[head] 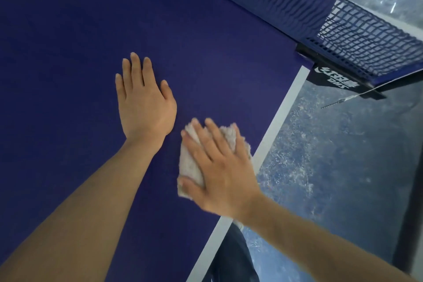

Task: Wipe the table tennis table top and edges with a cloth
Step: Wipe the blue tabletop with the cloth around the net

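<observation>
Blue bench [68, 30] with a white border line, net [343, 30] across its far side, mottled floor [332, 167] beyond. Left hand [145, 103] rests flat, fingers straight. Right hand [219, 167], fingers extended, presses the pale cloth [190, 162] near the bench's edge.

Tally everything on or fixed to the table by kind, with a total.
Hands: 2, left hand flat on the table, right hand pressing the cloth
Cloth: 1
Net: 1
Total: 4
</observation>
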